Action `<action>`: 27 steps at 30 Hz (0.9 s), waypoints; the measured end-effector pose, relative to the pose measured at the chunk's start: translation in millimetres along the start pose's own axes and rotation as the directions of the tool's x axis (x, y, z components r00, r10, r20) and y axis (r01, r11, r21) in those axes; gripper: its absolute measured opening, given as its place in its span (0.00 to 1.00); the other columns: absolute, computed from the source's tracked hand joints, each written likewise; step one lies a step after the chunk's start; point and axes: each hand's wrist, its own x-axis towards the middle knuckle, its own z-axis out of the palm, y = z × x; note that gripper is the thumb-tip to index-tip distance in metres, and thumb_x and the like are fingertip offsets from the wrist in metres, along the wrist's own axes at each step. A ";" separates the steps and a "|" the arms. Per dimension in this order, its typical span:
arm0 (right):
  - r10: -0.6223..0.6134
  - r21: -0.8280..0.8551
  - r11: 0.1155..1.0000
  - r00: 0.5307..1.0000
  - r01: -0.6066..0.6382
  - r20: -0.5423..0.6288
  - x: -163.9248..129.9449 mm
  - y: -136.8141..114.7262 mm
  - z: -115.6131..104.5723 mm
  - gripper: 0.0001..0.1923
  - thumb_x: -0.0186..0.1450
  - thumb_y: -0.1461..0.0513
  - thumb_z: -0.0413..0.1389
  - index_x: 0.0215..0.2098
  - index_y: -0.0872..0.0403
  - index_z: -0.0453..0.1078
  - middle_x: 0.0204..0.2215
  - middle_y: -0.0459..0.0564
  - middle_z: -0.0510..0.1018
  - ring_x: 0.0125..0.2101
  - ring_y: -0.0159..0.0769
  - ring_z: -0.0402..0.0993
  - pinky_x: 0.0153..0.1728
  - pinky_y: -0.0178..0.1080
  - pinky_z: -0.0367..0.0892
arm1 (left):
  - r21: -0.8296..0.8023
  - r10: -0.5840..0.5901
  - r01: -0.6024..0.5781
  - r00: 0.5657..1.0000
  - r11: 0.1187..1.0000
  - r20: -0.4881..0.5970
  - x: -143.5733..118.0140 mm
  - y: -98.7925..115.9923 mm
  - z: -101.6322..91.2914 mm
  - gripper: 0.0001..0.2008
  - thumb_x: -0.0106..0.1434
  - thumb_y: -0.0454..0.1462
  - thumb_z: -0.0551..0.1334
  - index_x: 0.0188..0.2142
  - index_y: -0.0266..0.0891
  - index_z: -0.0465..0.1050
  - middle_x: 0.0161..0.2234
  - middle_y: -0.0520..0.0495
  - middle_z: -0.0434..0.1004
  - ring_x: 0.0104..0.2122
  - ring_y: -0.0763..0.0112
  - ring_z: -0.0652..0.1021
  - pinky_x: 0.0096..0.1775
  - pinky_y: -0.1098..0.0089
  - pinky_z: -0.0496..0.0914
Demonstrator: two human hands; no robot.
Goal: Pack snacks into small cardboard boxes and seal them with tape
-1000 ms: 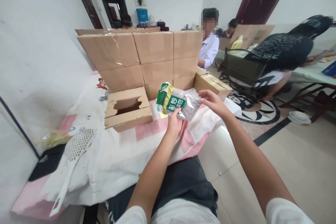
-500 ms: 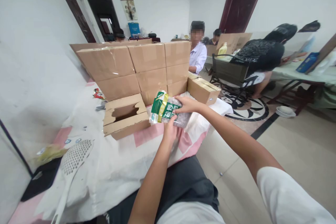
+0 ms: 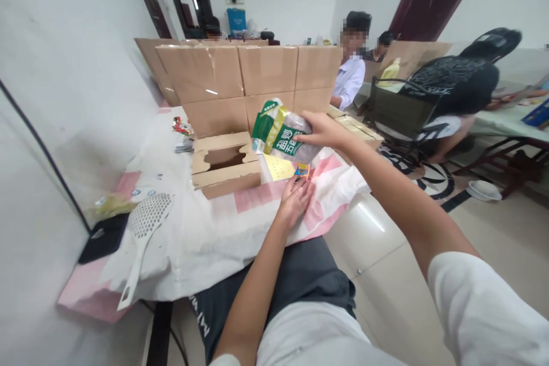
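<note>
My right hand point(image 3: 322, 128) grips a clear plastic food bag point(image 3: 281, 136) with a green and yellow label. The bag is tilted and held above the table, in front of the stacked cartons. Below it, my left hand point(image 3: 295, 201) is open and apart from the bag, its fingers loosely stretched. Those fingers reach a small orange and blue packet point(image 3: 302, 171); whether they touch it I cannot tell. Partly hidden under the bag lies a yellow dotted sheet-like thing point(image 3: 278, 168). To the left stands a cardboard box point(image 3: 229, 183) with a cut-out opening in its top.
Stacked cartons point(image 3: 210, 77) form a wall along the back of the table. On the left lie a white slotted skimmer point(image 3: 150, 217), a black flat item point(image 3: 103, 238) and small red packets point(image 3: 180, 124). A person in a light shirt point(image 3: 349, 81) sits beyond; another sits on a chair point(image 3: 401, 108).
My left hand has let go of the bag and moved down by the orange packet. My right hand has lifted the bag off to the side alone. The view has shifted.
</note>
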 end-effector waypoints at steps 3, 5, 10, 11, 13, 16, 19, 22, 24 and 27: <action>-0.051 -0.081 0.995 0.998 0.053 0.020 32.5 -8.5 1.8 0.28 0.62 0.44 0.62 0.50 0.56 0.69 0.39 0.53 0.78 0.38 0.47 0.74 0.41 0.41 0.63 | 0.031 0.013 -0.014 1.000 0.999 0.013 -5.5 4.9 -6.4 0.23 0.57 0.30 0.71 0.52 0.43 0.72 0.57 0.39 0.76 0.54 0.61 0.79 0.56 0.61 0.72; -0.078 -0.097 0.992 0.997 0.080 0.024 52.8 -15.1 9.2 0.29 0.62 0.44 0.62 0.51 0.55 0.69 0.40 0.53 0.78 0.40 0.48 0.74 0.43 0.42 0.63 | 0.079 0.061 -0.064 0.998 0.995 0.033 -11.0 12.8 -8.7 0.24 0.56 0.32 0.72 0.52 0.42 0.72 0.56 0.38 0.77 0.52 0.60 0.80 0.54 0.61 0.73; -0.111 -0.084 0.990 0.994 0.109 -0.018 82.6 -33.3 31.3 0.28 0.64 0.45 0.61 0.53 0.55 0.68 0.44 0.55 0.79 0.43 0.50 0.73 0.45 0.43 0.62 | 0.345 0.287 -0.265 0.958 0.901 -0.013 -24.8 71.9 -0.5 0.13 0.58 0.31 0.70 0.43 0.40 0.77 0.39 0.41 0.83 0.41 0.61 0.83 0.49 0.63 0.74; -0.105 -0.069 0.992 0.994 0.103 -0.028 84.4 -36.5 34.4 0.29 0.64 0.45 0.60 0.54 0.56 0.68 0.44 0.55 0.79 0.43 0.50 0.74 0.45 0.44 0.63 | 0.434 0.348 -0.303 0.937 0.849 -0.027 -25.1 92.9 3.2 0.09 0.59 0.31 0.69 0.40 0.40 0.78 0.36 0.42 0.83 0.41 0.61 0.83 0.49 0.64 0.73; -0.092 -0.020 0.996 0.994 0.091 -0.062 85.6 -41.1 39.2 0.30 0.64 0.46 0.60 0.56 0.55 0.67 0.45 0.56 0.78 0.44 0.51 0.73 0.45 0.45 0.63 | 0.688 0.442 -0.354 0.896 0.634 0.054 -20.7 141.6 9.7 0.05 0.61 0.33 0.68 0.38 0.41 0.79 0.37 0.43 0.83 0.45 0.59 0.82 0.53 0.64 0.70; -0.059 0.079 0.994 0.986 0.072 -0.153 87.1 -43.1 46.2 0.31 0.65 0.45 0.59 0.58 0.54 0.65 0.49 0.56 0.77 0.48 0.53 0.72 0.49 0.47 0.64 | 0.951 0.360 -0.286 0.881 -0.114 0.308 -2.0 214.2 10.6 0.06 0.63 0.39 0.65 0.40 0.46 0.80 0.46 0.46 0.83 0.53 0.53 0.77 0.57 0.59 0.66; 0.012 0.177 0.984 0.972 0.030 -0.233 94.2 -43.5 58.1 0.32 0.65 0.43 0.58 0.58 0.53 0.65 0.49 0.55 0.76 0.50 0.53 0.71 0.52 0.50 0.63 | 0.787 0.157 -0.221 0.915 -0.576 0.372 20.3 259.7 -3.2 0.10 0.66 0.42 0.60 0.35 0.45 0.80 0.45 0.44 0.84 0.51 0.51 0.77 0.56 0.57 0.63; 0.104 0.295 0.955 0.945 -0.008 -0.310 106.9 -49.6 79.3 0.33 0.65 0.40 0.57 0.56 0.54 0.64 0.48 0.54 0.76 0.51 0.52 0.70 0.54 0.50 0.64 | 0.666 0.054 -0.215 0.932 -0.715 0.359 31.5 270.6 -22.1 0.15 0.67 0.44 0.57 0.31 0.44 0.79 0.40 0.41 0.84 0.47 0.53 0.78 0.55 0.58 0.62; 0.191 0.384 0.922 0.916 -0.045 -0.352 116.0 -57.8 98.8 0.33 0.65 0.38 0.55 0.55 0.54 0.64 0.48 0.54 0.76 0.50 0.50 0.71 0.54 0.49 0.65 | 0.614 0.054 -0.205 0.925 -0.762 0.375 31.7 266.2 -30.9 0.18 0.67 0.45 0.55 0.29 0.43 0.79 0.35 0.40 0.83 0.44 0.53 0.79 0.55 0.57 0.62; 0.343 0.500 0.857 0.862 -0.124 -0.373 126.8 -71.6 131.3 0.34 0.66 0.35 0.50 0.53 0.53 0.63 0.49 0.54 0.75 0.51 0.48 0.71 0.54 0.46 0.66 | 0.543 0.083 -0.174 0.906 -0.821 0.416 26.5 258.4 -35.0 0.20 0.68 0.46 0.52 0.28 0.43 0.79 0.33 0.38 0.82 0.41 0.53 0.79 0.55 0.55 0.61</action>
